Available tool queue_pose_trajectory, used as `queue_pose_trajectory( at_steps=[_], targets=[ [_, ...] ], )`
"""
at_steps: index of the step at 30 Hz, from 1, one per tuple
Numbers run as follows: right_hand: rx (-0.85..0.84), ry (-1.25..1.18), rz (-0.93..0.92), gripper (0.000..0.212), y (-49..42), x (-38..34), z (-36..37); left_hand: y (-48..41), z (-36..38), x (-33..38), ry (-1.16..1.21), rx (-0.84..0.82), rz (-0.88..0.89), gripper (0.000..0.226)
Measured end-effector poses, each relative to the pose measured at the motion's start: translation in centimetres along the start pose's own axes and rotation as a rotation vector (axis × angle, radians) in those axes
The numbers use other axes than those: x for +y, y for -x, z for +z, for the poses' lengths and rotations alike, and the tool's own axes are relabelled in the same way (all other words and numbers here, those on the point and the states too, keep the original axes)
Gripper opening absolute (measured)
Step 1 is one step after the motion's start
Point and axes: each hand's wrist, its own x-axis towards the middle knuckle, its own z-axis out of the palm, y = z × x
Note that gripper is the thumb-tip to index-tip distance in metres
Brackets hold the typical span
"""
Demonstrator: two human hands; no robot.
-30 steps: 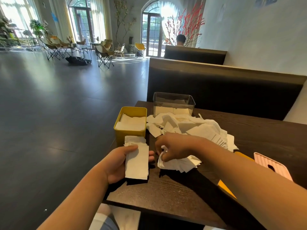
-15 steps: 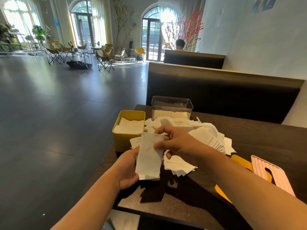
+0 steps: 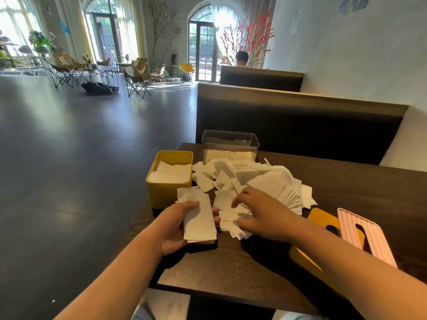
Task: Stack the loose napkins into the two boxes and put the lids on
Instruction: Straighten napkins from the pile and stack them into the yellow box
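Note:
My left hand [image 3: 172, 225] holds a small stack of white napkins [image 3: 197, 215] in its palm, thumb over the top, just in front of the yellow box [image 3: 167, 192]. That box holds a layer of napkins. A clear box [image 3: 231, 140] behind it has a few napkins at its bottom. A loose pile of napkins [image 3: 258, 179] lies between the boxes and my right hand [image 3: 265, 211], which rests on the pile's near edge with fingers spread. A yellow lid [image 3: 321, 219] and a pink ribbed lid [image 3: 362, 236] lie at the right.
The dark wooden table [image 3: 231, 269] ends close to my body and drops off on the left to the floor. A dark booth backrest [image 3: 295, 125] stands right behind the table. A person sits at a further booth; folding chairs stand far across the room.
My right hand has let go of the napkin it laid on the stack and has moved back down onto the pile. My left hand has lowered the stack slightly.

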Motion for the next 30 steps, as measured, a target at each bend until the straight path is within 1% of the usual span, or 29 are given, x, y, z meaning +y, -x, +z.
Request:
queue_pose_trajectory(
  at_steps=[2,4,5,7,9,13,17,20,23,28,30],
  targets=[
    [-0.115,0.176,-0.035,0.045,1.2,1.4,-0.2,-0.3,0.1,0.2,-0.051,0.055,-0.016,0.028],
    [-0.222,0.287,-0.063,0.057,1.8,2.3,-0.4,-0.3,0.5,0.5,-0.099,0.092,-0.034,0.019],
    [-0.243,0.332,-0.082,0.062,1.9,2.5,-0.5,-0.2,0.8,0.8,-0.11,0.104,-0.038,0.017],
    [-0.234,0.382,-0.103,0.067,1.8,2.7,-0.5,-0.2,1.6,1.0,-0.134,0.124,-0.042,0.019],
    [-0.204,0.399,-0.121,0.064,1.5,2.7,-0.3,-0.3,2.3,1.2,-0.144,0.124,-0.042,0.022],
    [-0.16,0.378,-0.134,0.046,1.2,2.5,0.5,-0.8,3.3,1.2,-0.156,0.127,-0.071,0.02],
    [-0.112,0.333,-0.113,0.042,1.3,2.9,1.4,-1.6,2.9,1.1,-0.144,0.131,-0.109,0.028],
    [-0.088,0.303,-0.098,0.044,1.4,3.3,2.1,-1.8,2.9,1.1,-0.134,0.113,-0.132,0.028],
    [-0.082,0.253,-0.078,0.047,1.6,3.5,2.3,-1.9,3.4,1.2,-0.147,0.099,-0.11,0.027],
    [-0.091,0.157,-0.077,0.06,2.3,3.4,2.1,-1.7,4.1,1.4,-0.135,0.091,-0.065,0.012],
    [-0.092,0.132,-0.077,0.066,2.6,3.4,2.1,-1.7,4.4,1.4,-0.137,0.084,-0.053,0.015]
  ],
)
